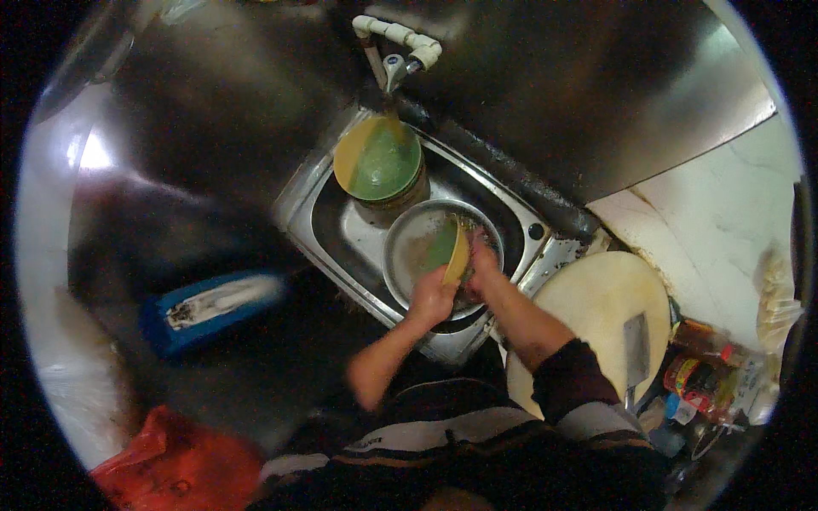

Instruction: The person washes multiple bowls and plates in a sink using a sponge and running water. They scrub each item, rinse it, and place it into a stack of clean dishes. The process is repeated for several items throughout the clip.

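Note:
My left hand [434,295] grips the near rim of a bowl [457,252], yellow on one side and green on the other, tilted on edge. Against the bowl's right side is my right hand [480,262]; its fingers blur, and I cannot tell if they hold a cloth or scrubber. Both hands are over a round metal basin [404,239] with cloudy water and bits in it. The basin rests in a stainless steel sink [358,231]. Behind it in the sink, under the faucet [393,69], stands a stack of bowls, the top bowl [377,156] green and yellow.
Right of the sink lies a round cutting board [594,306] with a cleaver [635,345] on it. Several bottles [700,377] crowd beyond the board. On the left, low down, are a blue container [211,306] and a red plastic bag [179,463]. White pipe [396,32] runs along the metal wall.

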Motion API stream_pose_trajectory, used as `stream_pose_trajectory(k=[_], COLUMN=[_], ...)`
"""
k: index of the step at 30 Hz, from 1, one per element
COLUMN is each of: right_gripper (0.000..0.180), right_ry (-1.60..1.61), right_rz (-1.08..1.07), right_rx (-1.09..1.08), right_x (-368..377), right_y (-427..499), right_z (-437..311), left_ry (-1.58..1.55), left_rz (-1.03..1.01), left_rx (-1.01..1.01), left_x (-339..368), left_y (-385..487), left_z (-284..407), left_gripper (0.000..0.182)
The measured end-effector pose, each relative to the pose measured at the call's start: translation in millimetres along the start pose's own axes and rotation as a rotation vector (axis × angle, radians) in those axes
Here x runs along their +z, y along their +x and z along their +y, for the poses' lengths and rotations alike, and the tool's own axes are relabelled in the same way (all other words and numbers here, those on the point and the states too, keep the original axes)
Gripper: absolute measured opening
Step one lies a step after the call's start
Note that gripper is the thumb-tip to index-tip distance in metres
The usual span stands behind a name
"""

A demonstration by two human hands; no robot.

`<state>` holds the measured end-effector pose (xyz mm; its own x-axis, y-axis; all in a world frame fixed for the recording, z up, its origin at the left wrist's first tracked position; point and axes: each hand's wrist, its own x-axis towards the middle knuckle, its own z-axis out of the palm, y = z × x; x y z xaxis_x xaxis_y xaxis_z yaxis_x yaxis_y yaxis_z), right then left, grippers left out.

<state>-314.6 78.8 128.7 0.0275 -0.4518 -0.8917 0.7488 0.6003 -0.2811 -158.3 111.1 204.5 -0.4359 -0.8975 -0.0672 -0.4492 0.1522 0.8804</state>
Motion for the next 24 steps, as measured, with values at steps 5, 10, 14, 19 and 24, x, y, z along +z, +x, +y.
stream_pose_trajectory(k=[5,10,14,19,24], right_gripper=[0.047,0.046,0.031,0.046,0.053], right_ry=[-0.322,-0.917,-1.635,-1.782,-1.874], right_rz=[-0.040,-0.054,0.063,0.189,0.330], right_rx=[-0.421,-0.522,-0.936,-0.850,-1.000], right_x=[-3.6,-18.2,-20.6,-16.9,-24.3], right_y=[-12.8,20.1,51.8,78.2,78.4], right_z=[23.3,-14.6,-9.4,7.3,29.1], left_ry=[-0.003,0.304,0.754,0.991,0.832], left_rz=[-0.117,-0.171,-0.227,-0.106,0.083], left_rx=[-0.169,0.152,0.154,0.196,0.257], left_x=[-67.6,-178.2,-192.9,-162.8,-129.5], left_y=[6.8,15.7,81.3,115.7,124.9], left_z=[35.2,83.9,75.6,3.9,-46.4], left_gripper=[0.024,0.014,0.019,0.021,0.033])
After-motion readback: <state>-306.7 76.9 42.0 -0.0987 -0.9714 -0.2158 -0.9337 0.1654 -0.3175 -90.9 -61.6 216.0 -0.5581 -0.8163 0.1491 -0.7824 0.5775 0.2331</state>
